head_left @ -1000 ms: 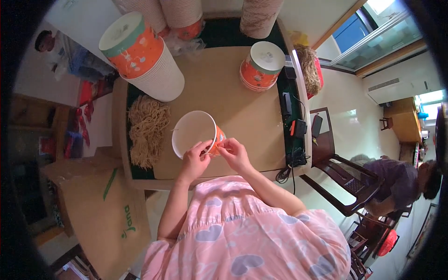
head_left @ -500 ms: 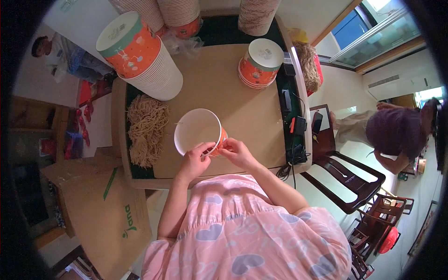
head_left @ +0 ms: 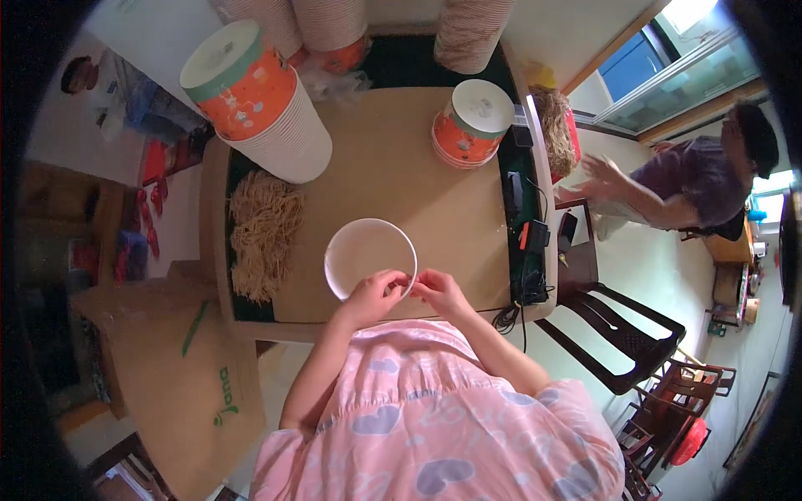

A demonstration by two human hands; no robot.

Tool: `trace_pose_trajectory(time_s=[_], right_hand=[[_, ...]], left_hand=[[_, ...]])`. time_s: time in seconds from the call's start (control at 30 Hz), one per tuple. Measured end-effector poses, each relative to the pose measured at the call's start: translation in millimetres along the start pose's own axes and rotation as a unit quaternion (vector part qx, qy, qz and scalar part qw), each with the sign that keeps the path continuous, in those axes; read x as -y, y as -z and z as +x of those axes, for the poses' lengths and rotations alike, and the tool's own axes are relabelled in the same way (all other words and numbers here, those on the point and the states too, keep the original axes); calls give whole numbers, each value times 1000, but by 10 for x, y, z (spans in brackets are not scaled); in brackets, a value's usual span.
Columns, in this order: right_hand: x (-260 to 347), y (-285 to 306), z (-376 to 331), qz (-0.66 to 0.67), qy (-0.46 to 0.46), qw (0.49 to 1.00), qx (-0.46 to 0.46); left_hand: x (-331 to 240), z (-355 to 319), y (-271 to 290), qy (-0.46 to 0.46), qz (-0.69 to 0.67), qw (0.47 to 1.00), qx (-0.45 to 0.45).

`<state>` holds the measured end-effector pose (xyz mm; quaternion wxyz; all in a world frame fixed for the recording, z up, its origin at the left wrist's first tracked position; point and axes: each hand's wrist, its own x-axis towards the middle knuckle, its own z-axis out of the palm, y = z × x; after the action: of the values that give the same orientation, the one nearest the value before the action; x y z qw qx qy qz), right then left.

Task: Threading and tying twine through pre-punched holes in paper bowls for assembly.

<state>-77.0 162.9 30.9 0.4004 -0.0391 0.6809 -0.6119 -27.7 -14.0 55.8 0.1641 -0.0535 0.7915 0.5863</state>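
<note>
An open white paper bucket (head_left: 368, 240) stands near the table's front edge, its mouth tipped toward me. My left hand (head_left: 376, 296) reaches over its near rim, fingers bent and pressed together on the inner side. On the outer side, my right hand (head_left: 440, 294) pinches at the same stretch of rim, fingertips almost meeting those of the left. Any small piece between the fingertips is too hidden to make out. To the left of the bucket lies a loose bundle of tan cords (head_left: 266, 234).
A tall stack of orange-and-white paper buckets (head_left: 271, 125) leans at the back left. A shorter upside-down stack (head_left: 474, 125) stands at the back right. Black adapters and cables (head_left: 529, 250) line the right edge. A dark chair (head_left: 622, 334) and another person (head_left: 702, 184) are beyond.
The bucket has shifted toward me and slightly right, its mouth turning so its orange side no longer shows. Both hands moved with it. The person at right has turned and stretched out an arm.
</note>
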Motion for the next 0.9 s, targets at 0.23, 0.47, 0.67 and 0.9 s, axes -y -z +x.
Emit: trace_pose_trajectory(time_s=[0.23, 0.47, 0.67, 0.9], right_hand=[[-194, 64, 4, 14, -30, 999, -21], [-149, 90, -79, 64, -49, 997, -17], [49, -84, -266, 126, 39, 991, -17], [176, -244, -121, -175, 169, 966, -85]], left_hand=[[187, 134, -245, -62, 129, 988, -63], [153, 123, -263, -48, 88, 989, -108], [169, 86, -148, 8, 2, 997, -70], [308, 77, -117, 94, -187, 978, -16]])
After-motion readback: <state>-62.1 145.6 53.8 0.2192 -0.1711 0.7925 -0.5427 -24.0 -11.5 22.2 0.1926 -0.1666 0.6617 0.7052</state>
